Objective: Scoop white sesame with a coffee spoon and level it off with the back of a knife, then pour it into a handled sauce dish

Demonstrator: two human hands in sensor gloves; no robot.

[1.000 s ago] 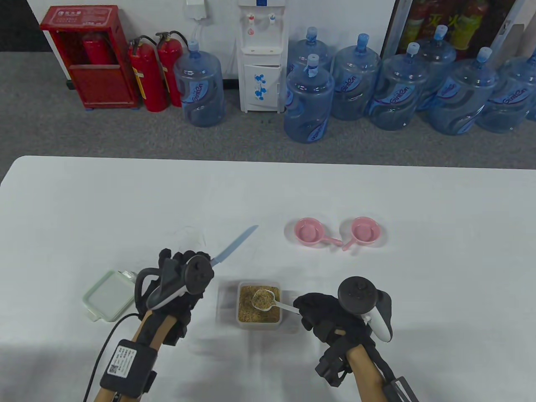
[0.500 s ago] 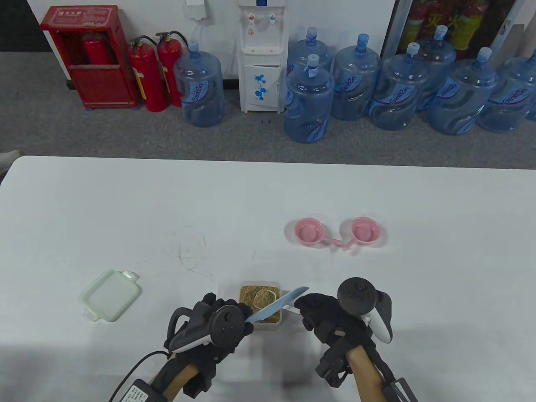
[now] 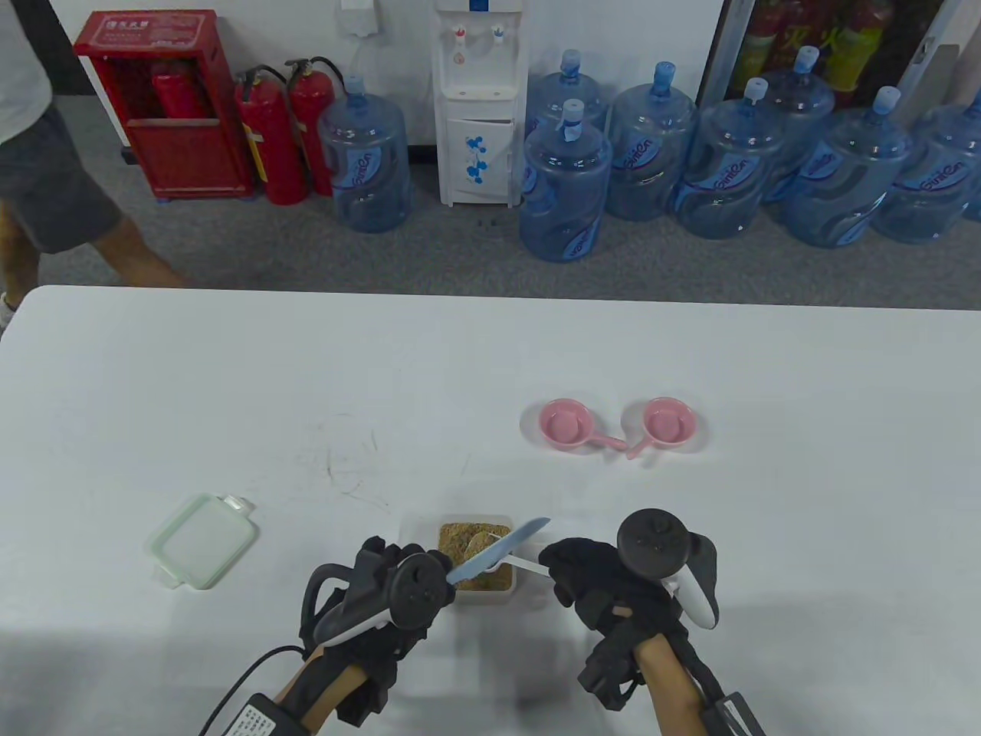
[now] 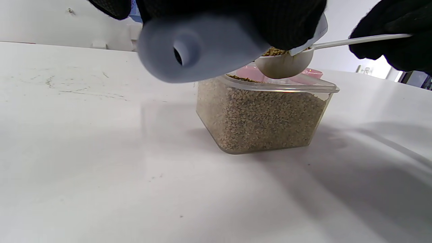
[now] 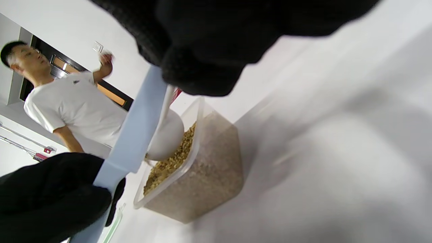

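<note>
The coffee spoon [image 4: 285,62] hangs just above the open sesame container [image 3: 475,561], its white bowl heaped with sesame. The right hand [image 3: 594,579] pinches the far end of the thin handle, though in the right wrist view the glove hides the fingertips. The pale blue knife [image 3: 498,550] lies across the top of the spoon bowl, blade pointing up and right; whether its back or its edge meets the grains is hard to make out. The left hand [image 3: 391,594] is curled round the knife handle, whose butt end fills the top of the left wrist view and covers part of the spoon. Two pink handled sauce dishes [image 3: 567,424] sit well apart, farther up the table [image 3: 230,368]. The container's green lid [image 3: 201,540] lies off to the left. A person [image 3: 46,176] is cut off at the upper left edge.
</note>
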